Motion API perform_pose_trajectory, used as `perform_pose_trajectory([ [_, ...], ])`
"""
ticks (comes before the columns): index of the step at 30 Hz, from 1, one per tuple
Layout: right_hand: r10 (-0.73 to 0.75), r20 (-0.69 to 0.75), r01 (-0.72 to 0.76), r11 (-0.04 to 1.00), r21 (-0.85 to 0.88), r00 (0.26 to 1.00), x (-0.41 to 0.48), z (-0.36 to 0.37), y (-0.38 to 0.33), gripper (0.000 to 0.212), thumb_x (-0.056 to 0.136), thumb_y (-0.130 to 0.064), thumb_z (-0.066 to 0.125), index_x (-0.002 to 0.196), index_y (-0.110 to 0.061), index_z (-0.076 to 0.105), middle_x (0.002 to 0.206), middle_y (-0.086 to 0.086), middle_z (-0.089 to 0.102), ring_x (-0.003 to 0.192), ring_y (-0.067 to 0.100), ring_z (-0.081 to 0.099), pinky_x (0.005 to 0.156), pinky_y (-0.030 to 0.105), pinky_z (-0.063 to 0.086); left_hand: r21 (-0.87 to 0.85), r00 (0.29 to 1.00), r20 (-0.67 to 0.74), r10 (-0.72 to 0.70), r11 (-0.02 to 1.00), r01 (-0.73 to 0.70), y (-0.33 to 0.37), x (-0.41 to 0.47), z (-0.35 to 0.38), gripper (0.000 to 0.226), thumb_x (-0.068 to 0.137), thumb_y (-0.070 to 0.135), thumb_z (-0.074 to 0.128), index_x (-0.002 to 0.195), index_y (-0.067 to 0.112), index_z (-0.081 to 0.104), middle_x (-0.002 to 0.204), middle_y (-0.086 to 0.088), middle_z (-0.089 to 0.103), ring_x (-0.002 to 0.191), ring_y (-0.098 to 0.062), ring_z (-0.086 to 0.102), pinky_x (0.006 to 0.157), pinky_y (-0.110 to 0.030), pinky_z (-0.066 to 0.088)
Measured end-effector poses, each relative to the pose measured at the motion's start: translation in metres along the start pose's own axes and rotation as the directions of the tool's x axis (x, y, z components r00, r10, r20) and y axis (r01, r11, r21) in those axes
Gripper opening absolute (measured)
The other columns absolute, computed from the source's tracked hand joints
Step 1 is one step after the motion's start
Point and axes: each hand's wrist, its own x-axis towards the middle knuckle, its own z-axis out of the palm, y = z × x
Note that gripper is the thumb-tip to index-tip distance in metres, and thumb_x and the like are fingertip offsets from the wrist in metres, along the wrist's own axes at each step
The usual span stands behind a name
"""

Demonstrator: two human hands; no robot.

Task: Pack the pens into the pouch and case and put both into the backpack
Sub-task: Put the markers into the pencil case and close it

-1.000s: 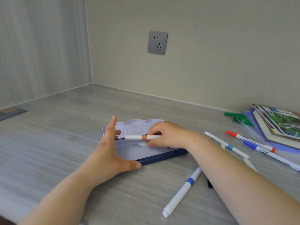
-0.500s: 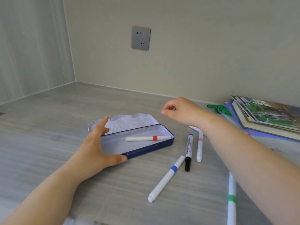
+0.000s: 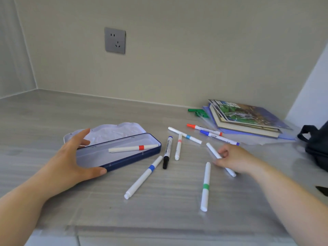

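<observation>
White plastic pens lie loose on the table (image 3: 85,210), the green-banded pen (image 3: 205,187) nearest. The right hand (image 3: 234,161) pinches a white pen (image 3: 213,151) at mid-barrel. A fingertip-only hold may let the smooth barrel slip and roll. The left hand (image 3: 74,157) clasps one end of the open case (image 3: 124,158), which holds one red-banded pen (image 3: 133,148). Without that brace the case may slide. The backpack (image 3: 317,150) stands at far right. No pouch is in view.

No legible text is recorded: print on the black marker (image 3: 167,148) beside the case (image 3: 134,159) and on the book cover (image 3: 248,114) is blurred.
</observation>
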Motion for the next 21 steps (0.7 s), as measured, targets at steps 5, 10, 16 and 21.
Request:
perform_pose_trajectory([
  [5, -0.039, -0.045, 0.027, 0.972, -0.233, 0.998, 0.006, 0.002, -0.004, 0.020, 0.082, -0.013, 0.055, 0.100, -0.008, 0.061, 0.110, 0.013, 0.064, 0.101, 0.028, 0.057, 0.069, 0.023, 0.035, -0.002, 1.000, 0.007, 0.011, 1.000, -0.011, -0.003, 0.002, 0.000, 0.119, 0.030, 0.048, 0.084, 0.133, 0.043, 0.024, 0.103, 0.018, 0.047, 0.105, -0.012, 0.046, 0.090, -0.032, 0.034],
  [10, -0.264, -0.138, 0.286, 0.942, 0.178, 0.955, 0.008, -0.010, -0.027, 0.017, 0.079, -0.002, 0.059, 0.089, -0.014, 0.065, 0.076, -0.002, 0.056, 0.073, 0.009, 0.054, 0.064, 0.019, 0.039, -0.010, 0.995, 0.061, 0.076, 0.997, -0.076, 0.005, -0.001, -0.002, 0.099, 0.027, 0.048, 0.078, 0.101, 0.074, 0.017, 0.102, 0.033, 0.042, 0.104, -0.009, 0.045, 0.091, -0.030, 0.032],
  [16, -0.721, -0.106, 0.726, 0.663, 0.182, 0.685, -0.014, 0.010, -0.109, 0.017, 0.082, -0.007, 0.057, 0.089, -0.017, 0.068, 0.071, -0.015, 0.053, 0.067, 0.005, 0.049, 0.059, 0.006, 0.037, 0.006, 0.993, 0.088, 0.073, 0.997, -0.074, 0.009, -0.002, -0.002, 0.102, 0.048, 0.020, 0.087, 0.110, 0.063, 0.017, 0.103, 0.033, 0.042, 0.104, -0.007, 0.044, 0.091, -0.026, 0.029],
  [21, -0.784, 0.064, 0.785, 0.619, 0.020, 0.617, -0.010, 0.037, -0.147, 0.025, 0.086, -0.006, 0.048, 0.104, -0.014, 0.065, 0.097, -0.001, 0.061, 0.085, 0.014, 0.049, 0.064, 0.015, 0.033, 0.011, 0.993, 0.091, 0.073, 0.997, -0.074, 0.012, -0.005, -0.003, 0.100, 0.051, 0.021, 0.085, 0.110, 0.062, 0.016, 0.103, 0.035, 0.039, 0.103, -0.007, 0.044, 0.090, -0.025, 0.029],
])
